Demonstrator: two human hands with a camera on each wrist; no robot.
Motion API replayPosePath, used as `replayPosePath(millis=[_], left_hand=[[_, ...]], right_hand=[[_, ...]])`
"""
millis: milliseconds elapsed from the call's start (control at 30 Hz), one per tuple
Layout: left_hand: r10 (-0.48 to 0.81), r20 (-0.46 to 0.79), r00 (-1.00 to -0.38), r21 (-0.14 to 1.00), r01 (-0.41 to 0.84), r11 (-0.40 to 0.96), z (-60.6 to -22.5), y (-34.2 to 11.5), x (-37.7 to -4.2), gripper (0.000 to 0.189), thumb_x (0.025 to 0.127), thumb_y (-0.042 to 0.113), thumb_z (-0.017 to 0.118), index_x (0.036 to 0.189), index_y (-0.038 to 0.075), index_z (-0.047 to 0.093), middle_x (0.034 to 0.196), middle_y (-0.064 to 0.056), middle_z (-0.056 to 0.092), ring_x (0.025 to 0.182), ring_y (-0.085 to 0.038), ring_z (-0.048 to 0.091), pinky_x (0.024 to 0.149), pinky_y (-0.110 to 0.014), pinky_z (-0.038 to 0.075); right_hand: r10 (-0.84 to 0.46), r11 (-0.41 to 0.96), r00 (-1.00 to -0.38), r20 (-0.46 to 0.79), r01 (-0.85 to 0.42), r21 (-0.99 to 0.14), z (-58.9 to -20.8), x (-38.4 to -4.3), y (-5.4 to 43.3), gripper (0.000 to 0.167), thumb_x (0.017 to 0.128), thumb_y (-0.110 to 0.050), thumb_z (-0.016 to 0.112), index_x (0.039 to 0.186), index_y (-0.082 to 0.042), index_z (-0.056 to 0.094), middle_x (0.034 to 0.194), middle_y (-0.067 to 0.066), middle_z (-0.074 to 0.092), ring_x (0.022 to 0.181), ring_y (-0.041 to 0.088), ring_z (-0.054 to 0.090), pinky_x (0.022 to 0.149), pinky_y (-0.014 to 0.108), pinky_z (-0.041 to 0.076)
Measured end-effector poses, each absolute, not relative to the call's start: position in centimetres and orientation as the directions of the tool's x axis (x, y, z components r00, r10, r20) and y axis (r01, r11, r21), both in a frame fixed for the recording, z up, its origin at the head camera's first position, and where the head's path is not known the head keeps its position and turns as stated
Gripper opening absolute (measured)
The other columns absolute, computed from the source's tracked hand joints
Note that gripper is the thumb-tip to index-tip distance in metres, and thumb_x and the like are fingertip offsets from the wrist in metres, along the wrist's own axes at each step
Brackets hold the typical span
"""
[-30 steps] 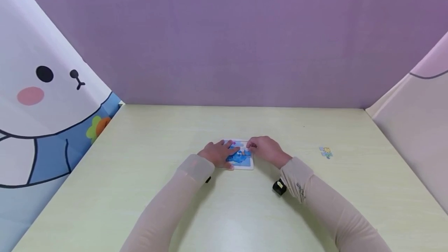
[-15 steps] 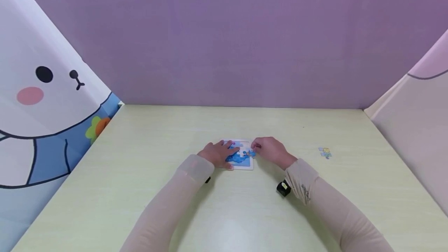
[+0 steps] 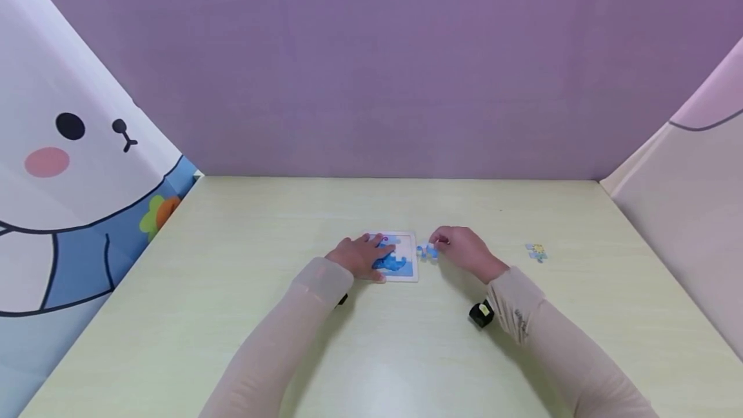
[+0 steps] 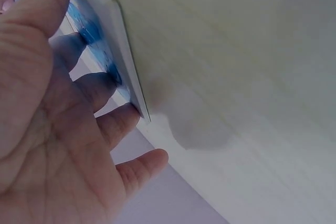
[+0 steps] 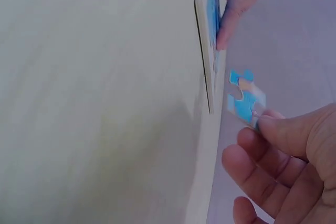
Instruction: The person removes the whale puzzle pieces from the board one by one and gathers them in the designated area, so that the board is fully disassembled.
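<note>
A small jigsaw puzzle board (image 3: 400,278) with a white frame and a blue picture lies mid-table. Across its left part my left hand (image 3: 357,257) rests with fingers spread, fingertips on the picture in the left wrist view. A gap without pieces shows in the picture's upper right. Just right of the frame, my right hand (image 3: 464,251) pinches a blue jigsaw puzzle piece (image 5: 245,98) between thumb and forefinger; in the right wrist view the piece is raised off the table and tilted.
Joined puzzle pieces (image 3: 537,251) with a yellow sun lie on the table to the right. A purple backdrop (image 3: 371,69) rises behind the table (image 3: 261,211), and printed cloth panels stand at both sides.
My right hand has drawn the puzzle piece off the board's right part and out to the right of its frame. The left hand has stayed on the board.
</note>
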State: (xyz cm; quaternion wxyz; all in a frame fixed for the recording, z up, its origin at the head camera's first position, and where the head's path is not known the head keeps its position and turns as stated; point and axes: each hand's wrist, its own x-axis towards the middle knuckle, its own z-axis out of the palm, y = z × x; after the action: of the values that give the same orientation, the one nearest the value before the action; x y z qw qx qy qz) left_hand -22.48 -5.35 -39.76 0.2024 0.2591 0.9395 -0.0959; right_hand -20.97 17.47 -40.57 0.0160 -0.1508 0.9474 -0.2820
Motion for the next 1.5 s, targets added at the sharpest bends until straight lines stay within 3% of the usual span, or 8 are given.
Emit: replayPosePath(millis=[200, 400, 900, 1500], left_hand=[[0.455, -0.427, -0.781, -0.082, 0.535, 0.841, -39.9, -5.5, -22.5, 0.074, 0.089, 0.053, 0.059, 0.152, 0.035, 0.025, 0.159, 0.002, 0.018, 0.144, -0.023, 0.02, 0.108, -0.047, 0.03], [0.462, -0.426, -0.778, -0.087, 0.543, 0.835, -39.8, -5.6, -22.5, 0.073, 0.09, 0.053, 0.058, 0.152, 0.034, 0.025, 0.159, 0.002, 0.018, 0.144, -0.024, 0.02, 0.107, -0.047, 0.032], [0.475, -0.422, -0.773, -0.089, 0.556, 0.826, -39.5, -5.6, -22.4, 0.073, 0.09, 0.053, 0.058, 0.152, 0.035, 0.024, 0.159, 0.002, 0.019, 0.143, -0.023, 0.023, 0.106, -0.046, 0.034], [0.473, -0.409, -0.78, -0.115, 0.558, 0.822, -40.0, -5.7, -22.6, 0.074, 0.089, 0.056, 0.058, 0.152, 0.037, 0.024, 0.158, 0.005, 0.02, 0.143, -0.022, 0.025, 0.107, -0.047, 0.033]], right_hand=[[-0.274, 0.716, -0.956, 0.101, -0.273, -0.643, -41.0, -21.0, 18.8, 0.015, 0.092, 0.007, 0.054, 0.095, 0.001, 0.068, 0.099, 0.015, 0.069, 0.091, 0.028, 0.06, 0.082, 0.043, 0.05], [-0.251, 0.68, -0.966, 0.069, -0.226, -0.698, -41.1, -20.8, 19.9, 0.018, 0.094, 0.005, 0.051, 0.101, 0.003, 0.067, 0.103, 0.017, 0.067, 0.089, 0.026, 0.058, 0.079, 0.04, 0.049], [-0.251, 0.733, -0.968, -0.005, -0.186, -0.655, -39.6, -20.2, 24.7, 0.023, 0.093, -0.002, 0.051, 0.107, 0.005, 0.068, 0.105, 0.019, 0.066, 0.08, 0.02, 0.052, 0.07, 0.033, 0.045], [-0.22, 0.732, -0.975, -0.004, -0.162, -0.662, -40.4, -18.5, 28.3, 0.022, 0.091, -0.001, 0.054, 0.106, 0.008, 0.067, 0.104, 0.021, 0.067, 0.088, 0.021, 0.058, 0.075, 0.035, 0.048]])
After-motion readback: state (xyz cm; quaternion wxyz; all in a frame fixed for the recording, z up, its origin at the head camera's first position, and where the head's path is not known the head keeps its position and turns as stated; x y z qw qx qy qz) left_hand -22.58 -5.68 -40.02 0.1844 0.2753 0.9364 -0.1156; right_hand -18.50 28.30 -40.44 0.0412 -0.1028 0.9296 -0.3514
